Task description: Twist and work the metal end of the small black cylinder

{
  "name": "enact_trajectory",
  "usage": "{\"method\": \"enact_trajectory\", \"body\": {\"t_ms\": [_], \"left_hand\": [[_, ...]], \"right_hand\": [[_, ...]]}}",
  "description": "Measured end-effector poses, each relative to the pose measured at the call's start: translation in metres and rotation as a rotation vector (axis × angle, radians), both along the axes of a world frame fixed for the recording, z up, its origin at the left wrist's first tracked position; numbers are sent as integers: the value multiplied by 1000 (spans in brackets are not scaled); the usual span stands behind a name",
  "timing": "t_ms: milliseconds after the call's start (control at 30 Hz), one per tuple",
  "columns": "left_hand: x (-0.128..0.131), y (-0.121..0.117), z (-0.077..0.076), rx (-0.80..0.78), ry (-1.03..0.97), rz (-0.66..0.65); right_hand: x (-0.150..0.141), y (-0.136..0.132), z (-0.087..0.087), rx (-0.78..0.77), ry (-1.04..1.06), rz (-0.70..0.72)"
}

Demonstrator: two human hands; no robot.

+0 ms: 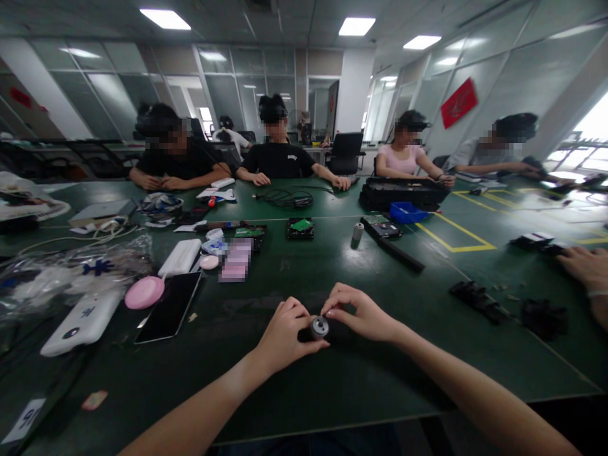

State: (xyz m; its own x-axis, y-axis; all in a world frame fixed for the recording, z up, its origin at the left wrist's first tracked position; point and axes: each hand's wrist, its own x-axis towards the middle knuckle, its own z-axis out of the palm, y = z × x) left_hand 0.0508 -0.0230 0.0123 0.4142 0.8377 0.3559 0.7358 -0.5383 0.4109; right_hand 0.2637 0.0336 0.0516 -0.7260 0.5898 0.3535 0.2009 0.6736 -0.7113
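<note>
Near the front middle of the table, my left hand (285, 330) grips a small grey metal cylinder (320, 329) between thumb and fingers. Its top faces up and shows dark openings; whether it is a motor or a little can, I cannot make out. At the cylinder's far right edge is my right hand (361, 311), thumb and index finger pinched together. Anything between those fingertips is too small to tell. A second, similar grey cylinder (357, 232) stands upright farther back on the table.
Left lie a black tablet (170, 308), a pink round case (144, 292), a white device (83, 322) and plastic bags. Ahead are a hard drive (299, 228), a black bar (399, 252) and a blue tray (407, 213). Black parts (479, 301) and another person's hand (586, 269) are right.
</note>
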Motion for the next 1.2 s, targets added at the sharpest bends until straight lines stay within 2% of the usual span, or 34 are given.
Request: {"method": "enact_trajectory", "body": {"t_ms": [67,133,267,367,500,733,933,1067,1200], "left_hand": [[0,0,0,-1,-9,2],[-1,0,0,-4,-16,0],[-1,0,0,-9,-28,-4],[-1,1,0,-13,-32,-7],[-1,0,2,-19,-35,-9],[-1,-1,5,-26,-38,-8],[-1,1,3,-23,-37,-8],[-2,1,3,-18,-35,-9],[-1,1,1,-6,-33,-11]], "right_hand": [[13,16,0,7,-28,-73],[31,36,1,10,-183,-136],[70,69,-1,-17,-373,-146],[88,82,-7,-39,-489,-169],[94,88,-13,-69,-572,-179],[95,89,-17,-116,-571,-160],[81,83,-18,-91,-387,-182],[47,57,-15,-44,-177,-193],[10,19,-14,-38,-40,-123]]}}
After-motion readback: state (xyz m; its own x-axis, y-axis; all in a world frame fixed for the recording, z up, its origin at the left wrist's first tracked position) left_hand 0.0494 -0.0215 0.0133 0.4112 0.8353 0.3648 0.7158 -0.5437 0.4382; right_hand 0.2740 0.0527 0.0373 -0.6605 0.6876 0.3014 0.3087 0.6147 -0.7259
